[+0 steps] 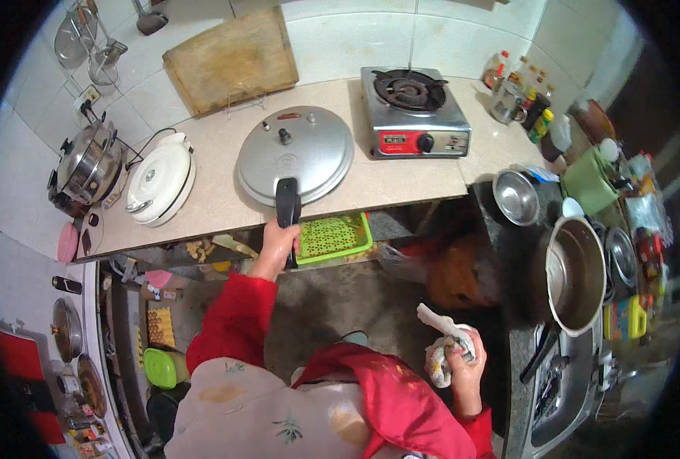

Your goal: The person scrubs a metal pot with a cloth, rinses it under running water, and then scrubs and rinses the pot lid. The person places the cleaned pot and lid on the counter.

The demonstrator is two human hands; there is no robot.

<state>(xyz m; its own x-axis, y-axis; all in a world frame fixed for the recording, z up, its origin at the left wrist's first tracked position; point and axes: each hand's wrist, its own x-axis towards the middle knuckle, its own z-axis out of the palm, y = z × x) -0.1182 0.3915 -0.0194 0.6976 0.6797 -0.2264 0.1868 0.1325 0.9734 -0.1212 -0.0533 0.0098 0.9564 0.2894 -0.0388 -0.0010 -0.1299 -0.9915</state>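
My left hand (pixel 278 244) grips the black handle of a pressure cooker lid (pixel 297 149), a round silver metal disc with small valves on top. The lid lies over the pale countertop's front part; whether it rests there or hangs just above, I cannot tell. Off to the right, my right hand (pixel 463 358) is closed around a crumpled, stained white cloth (pixel 443 353), held low over the floor. A deep metal pot (pixel 576 275) with a black handle stands by the sink at the right, uncovered. Nearer the corner sits a metal bowl (pixel 516 198).
A single-burner gas stove (pixel 417 115) stands right of the lid. To its left are a white electric pan (pixel 161 179) and a stacked steamer (pixel 90 163). A wooden cutting board (pixel 234 60) leans on the tiles. Bottles (pixel 526 80) crowd the right corner; the sink (pixel 566 396) is lower right.
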